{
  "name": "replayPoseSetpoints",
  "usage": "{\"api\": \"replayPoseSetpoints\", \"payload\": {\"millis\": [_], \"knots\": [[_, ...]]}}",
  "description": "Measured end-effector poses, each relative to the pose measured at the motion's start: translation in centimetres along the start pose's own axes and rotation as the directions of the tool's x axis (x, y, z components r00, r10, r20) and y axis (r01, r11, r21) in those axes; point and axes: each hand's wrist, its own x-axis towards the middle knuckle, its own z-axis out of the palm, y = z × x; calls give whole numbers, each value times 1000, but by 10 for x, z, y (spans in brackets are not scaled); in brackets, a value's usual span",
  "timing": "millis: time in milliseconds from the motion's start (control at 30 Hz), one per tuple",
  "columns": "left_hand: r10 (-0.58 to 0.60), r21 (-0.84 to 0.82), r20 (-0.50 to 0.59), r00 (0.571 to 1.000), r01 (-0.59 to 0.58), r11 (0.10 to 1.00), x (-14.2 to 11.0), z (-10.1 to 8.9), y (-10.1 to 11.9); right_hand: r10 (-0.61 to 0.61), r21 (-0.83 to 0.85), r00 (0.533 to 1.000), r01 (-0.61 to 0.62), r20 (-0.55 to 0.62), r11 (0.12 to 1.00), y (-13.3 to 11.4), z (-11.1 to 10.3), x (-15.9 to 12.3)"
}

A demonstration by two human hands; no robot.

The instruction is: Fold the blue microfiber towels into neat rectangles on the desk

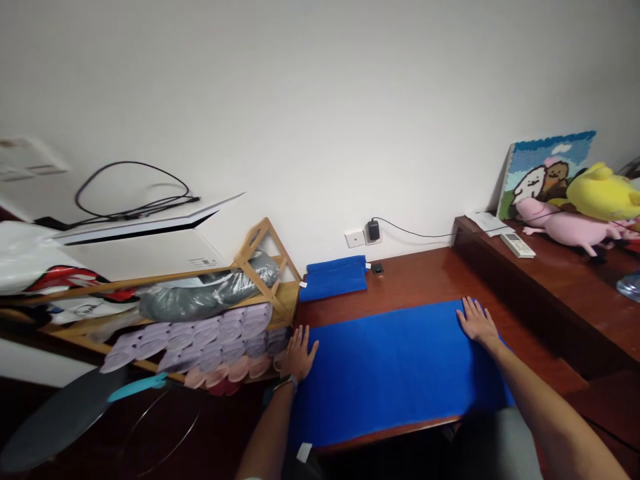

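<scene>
A blue towel (390, 373) lies spread out on the reddish-brown wooden desk (420, 280), with a white tag at its near left corner. My left hand (299, 355) rests at its left edge, fingers spread and pointing away from me. Over at the far right corner, my right hand (477, 321) lies flat on the cloth with its fingers apart. Neither hand grips anything. Behind, near the wall, a second blue towel (334, 277) lies folded, with small white tags at its ends.
A wooden rack (285, 303) on the left holds rows of lilac and pink slippers (220, 340), a wrapped grey bundle (200, 300) and a white box (150, 253). On the raised right ledge are a remote control (518, 245), plush toys (570, 227) and a picture (555, 167). A black charger (373, 231) is plugged into the wall.
</scene>
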Motion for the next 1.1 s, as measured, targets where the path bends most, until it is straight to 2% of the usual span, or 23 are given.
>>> {"api": "replayPoseSetpoints", "payload": {"millis": [100, 167, 233, 300, 367, 467, 533, 600, 667, 733, 833, 900, 967, 1100], "knots": [[-21, -51, 14, 1000, 21, 998, 1, -17, 6, 29, 14, 999, -29, 19, 999, -16, -15, -10], [-22, -109, -8, 1000, 21, 994, -5, -31, 7, -20, 31, 997, 22, -75, 999, -38, -20, -28], [-11, -160, -56, 998, 2, 987, -21, -44, 8, -141, 45, 973, 151, -181, 987, -71, -18, -59], [31, -184, -87, 996, -46, 982, -49, -53, 12, -295, 65, 930, 316, -219, 946, -116, -12, -101], [102, -179, -83, 991, -116, 977, -83, -56, 22, -446, 108, 874, 471, -194, 876, -170, -2, -149], [192, -133, -46, 980, -196, 972, -130, -52, 41, -633, 198, 763, 646, -134, 737, -252, 15, -213], [201, -96, -22, 979, -202, 975, -150, -48, 51, -713, 238, 693, 714, -103, 659, -296, 27, -241], [191, -73, 7, 982, -190, 979, -159, -45, 54, -742, 254, 666, 732, -71, 632, -324, 38, -256], [182, -64, 31, 983, -180, 982, -161, -44, 55, -741, 255, 669, 727, -52, 638, -332, 46, -258], [170, -57, 32, 985, -168, 984, -159, -44, 54, -728, 246, 683, 716, -56, 653, -319, 50, -251], [153, -47, 21, 988, -152, 987, -156, -45, 54, -670, 207, 739, 669, -73, 714, -264, 48, -230], [147, -44, 26, 989, -146, 988, -154, -45, 54, -589, 166, 805, 593, -78, 788, -207, 42, -213], [141, -43, 32, 989, -140, 989, -153, -45, 54, -486, 124, 871, 492, -76, 862, -140, 35, -197], [148, -40, 36, 988, -146, 988, -151, -42, 50, -301, 92, 949, 310, -93, 946, 1, 24, -170]]}}
